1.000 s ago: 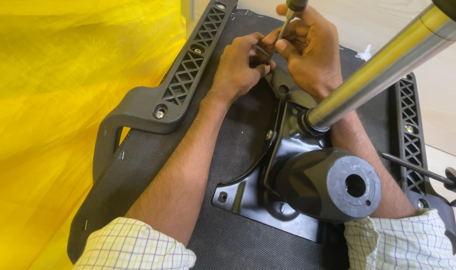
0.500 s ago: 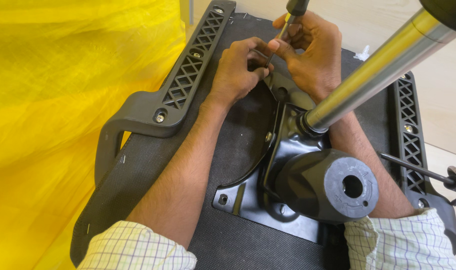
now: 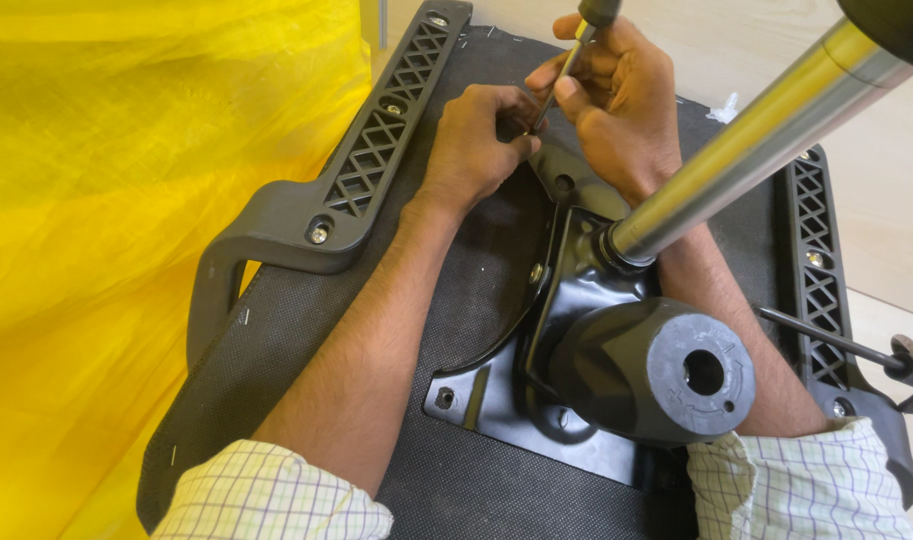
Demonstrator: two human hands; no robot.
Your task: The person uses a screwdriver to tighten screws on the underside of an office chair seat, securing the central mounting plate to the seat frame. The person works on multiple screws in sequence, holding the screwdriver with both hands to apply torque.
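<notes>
Scene: upturned office chair seat (image 3: 306,420), black woven underside up, filling frame from 7 to 1 o'clock.
Left hand (image 3: 471,150): curled nearly closed at 12 o'clock, fingertips pinched at the screwdriver tip; whether anything is held between them cannot be told.
Right hand (image 3: 621,110): wrapped closed around screwdriver (image 3: 566,70), thin metal shaft, dark handle cut off at top edge, tilted toward 1 o'clock.
Screwdriver tip: down at far end of mechanism plate (image 3: 496,390), just beside left fingertips; screw itself hidden.
Mechanism plate: glossy black pressed steel, bolt holes at corners, centre to 6 o'clock, bolted on seat.
Gas cylinder (image 3: 746,130): polished chrome tube, rising from plate toward 2 o'clock, crossing over right forearm and blocking it.
Black hub (image 3: 666,375): matte cylinder with centre hole, 4 o'clock, covering part of plate and right forearm.
Left armrest bracket (image 3: 366,160): black moulded plastic, lattice pattern, screws showing, 10 to 12 o'clock.
Right armrest bracket (image 3: 816,270): same lattice, 3 o'clock, partly hidden behind cylinder.
Lever rod (image 3: 836,345): thin dark rod, 4 o'clock edge.
Yellow sheet (image 3: 96,220): crinkled, translucent, whole 9 o'clock side.
Floor (image 3: 876,180): pale wood, 2 o'clock.
Sleeves (image 3: 276,495): light check fabric, bottom edge.
</notes>
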